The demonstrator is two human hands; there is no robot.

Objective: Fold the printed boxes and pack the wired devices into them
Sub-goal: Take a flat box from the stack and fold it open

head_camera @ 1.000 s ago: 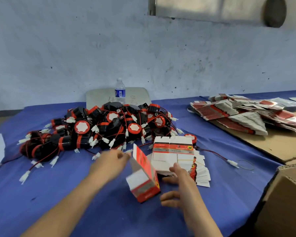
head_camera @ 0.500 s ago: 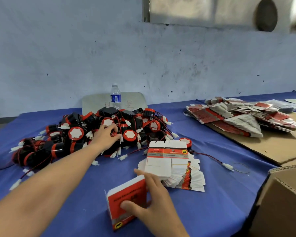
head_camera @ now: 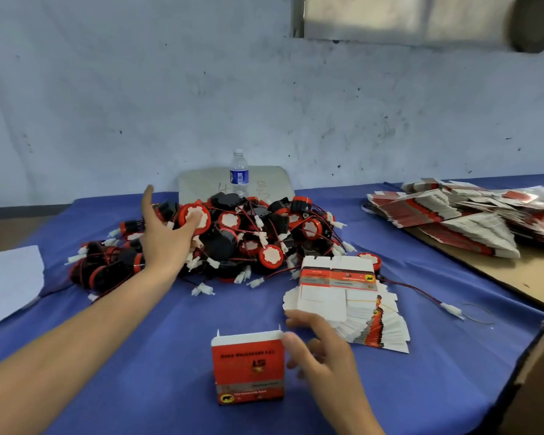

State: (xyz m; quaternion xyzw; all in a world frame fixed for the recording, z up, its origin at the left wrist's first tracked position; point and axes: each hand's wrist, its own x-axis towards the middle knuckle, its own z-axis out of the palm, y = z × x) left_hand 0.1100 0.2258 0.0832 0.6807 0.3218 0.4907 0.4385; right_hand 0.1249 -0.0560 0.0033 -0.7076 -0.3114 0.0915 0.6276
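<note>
A pile of black-and-red round wired devices (head_camera: 252, 237) with white connectors lies on the blue cloth. My left hand (head_camera: 165, 233) reaches into the pile's left side. Its fingertips rest on the white face of one red-rimmed device (head_camera: 201, 211), and the thumb sticks up apart. A folded red-and-white printed box (head_camera: 248, 368) stands upright near me with its top flap open. My right hand (head_camera: 322, 353) is beside its right edge, fingers spread, thumb touching the box's upper corner. A fanned stack of flat printed boxes (head_camera: 343, 296) lies just behind that hand.
A water bottle (head_camera: 239, 174) stands before a grey panel (head_camera: 274, 180) at the back. More flat boxes (head_camera: 459, 215) are heaped on a cardboard sheet (head_camera: 515, 271) at the right. A brown carton (head_camera: 540, 381) fills the near right corner, and a white sheet (head_camera: 7, 277) lies at the left.
My right hand set the folded box upright on the cloth and loosened its hold. My left hand reached farther up the pile onto a red-rimmed device.
</note>
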